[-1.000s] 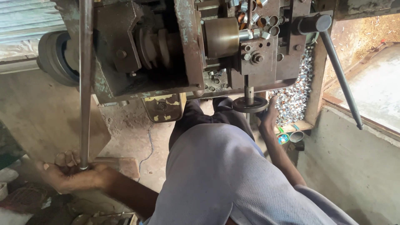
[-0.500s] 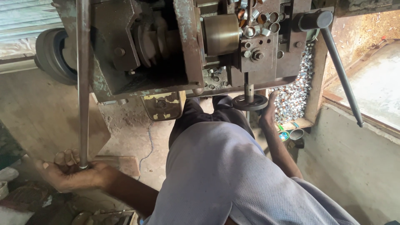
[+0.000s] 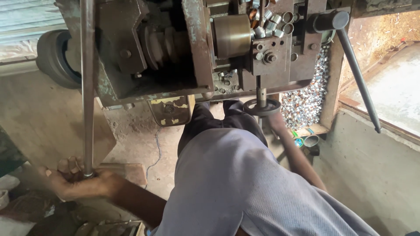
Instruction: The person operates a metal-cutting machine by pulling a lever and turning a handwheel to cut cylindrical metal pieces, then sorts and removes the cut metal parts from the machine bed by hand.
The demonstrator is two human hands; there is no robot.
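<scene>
My left hand [image 3: 76, 183] is low at the left, closed round the bottom end of a long steel rod [image 3: 87, 87] that runs straight up past the machine. My right arm stretches forward over my grey-trousered knee. My right hand [image 3: 276, 121] grips the rim of a small dark handwheel [image 3: 261, 107] on a short shaft under the machine's front; its fingers are partly hidden behind the wheel. The machine [image 3: 197, 52] is old, greasy and rust-brown, with a brass-coloured drum [image 3: 232, 35] and several short metal rings [image 3: 273, 22] lined up at its top.
A long lever with a black knob [image 3: 332, 21] slants down to the right. A heap of shiny small rings [image 3: 306, 96] lies behind the handwheel. A black rubber wheel [image 3: 54, 57] sits at the machine's left. A concrete wall and sill [image 3: 376, 148] stand at the right.
Both hands keep their holds on the rod and the handwheel. Only the view has drifted slightly.
</scene>
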